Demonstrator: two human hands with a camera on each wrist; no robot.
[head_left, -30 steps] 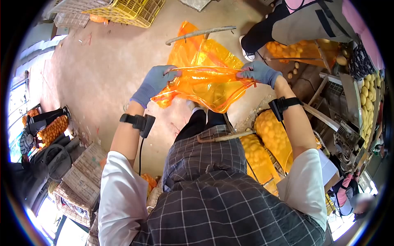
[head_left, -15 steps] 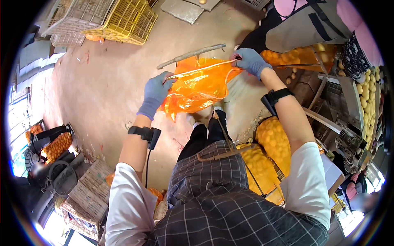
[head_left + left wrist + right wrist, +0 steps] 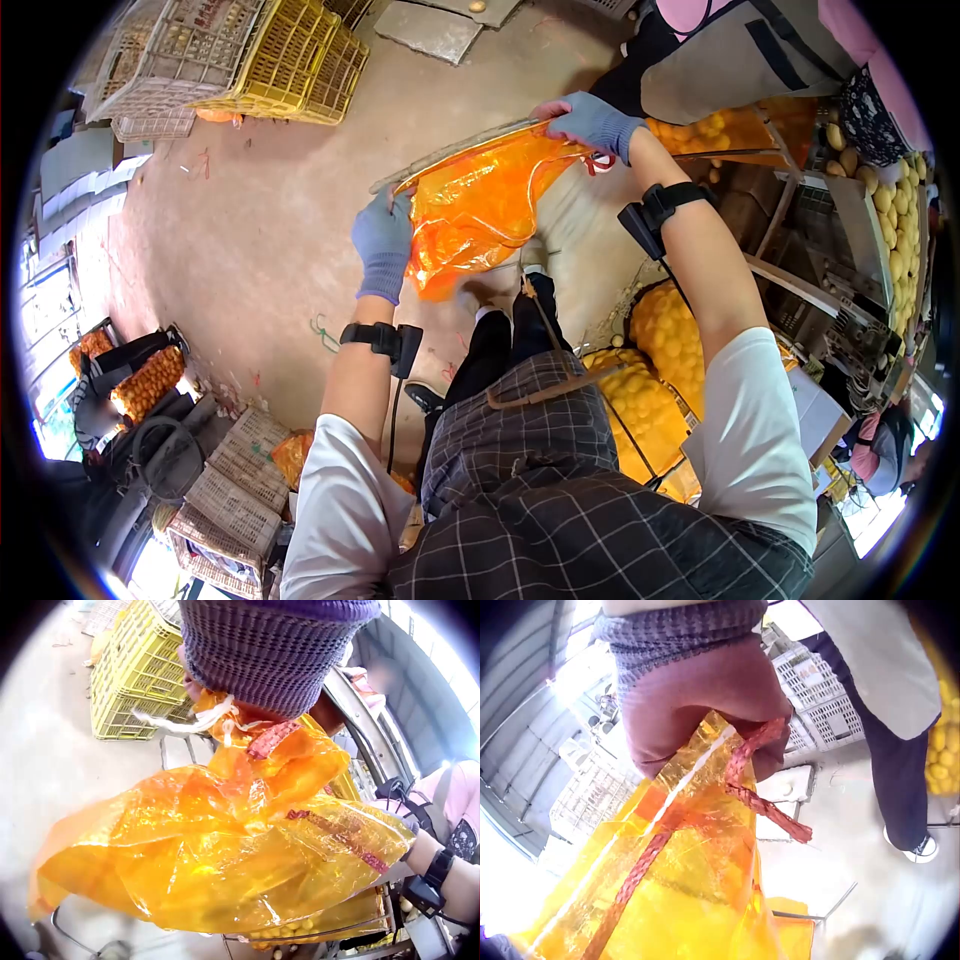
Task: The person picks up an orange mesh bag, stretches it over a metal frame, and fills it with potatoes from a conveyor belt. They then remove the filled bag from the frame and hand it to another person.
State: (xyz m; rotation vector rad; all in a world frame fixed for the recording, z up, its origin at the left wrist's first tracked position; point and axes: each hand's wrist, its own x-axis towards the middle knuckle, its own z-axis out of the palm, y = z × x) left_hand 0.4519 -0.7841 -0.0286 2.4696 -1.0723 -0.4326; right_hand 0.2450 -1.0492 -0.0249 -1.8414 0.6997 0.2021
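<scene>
An orange translucent bag [image 3: 475, 200] is stretched between both gloved hands, its top edge slanting up to the right. At its left corner the left hand [image 3: 383, 240] grips the edge; the left wrist view shows the bag [image 3: 225, 855] bunched beneath the glove cuff [image 3: 262, 652], fingers mostly hidden. The right hand [image 3: 597, 125] pinches the other corner. In the right wrist view the right hand [image 3: 705, 697] holds that corner, with a red braided cord [image 3: 761, 802] dangling beside it. A metal-and-wood rod [image 3: 440, 150] lies along the bag's upper edge, partly covered by it.
Yellow and white crates [image 3: 305, 60] stand at upper left. Filled yellow bags [image 3: 640, 410] sit right of the apron. Another person [image 3: 730, 70] stands at upper right beside an orange bag of produce [image 3: 690, 130]. A hooked tool [image 3: 555, 388] hangs at the apron.
The left hand has moved down, then slightly right, while the right hand has risen and shifted left. The bag's top edge has gone from nearly level to slanted, and both hands keep hold of it.
</scene>
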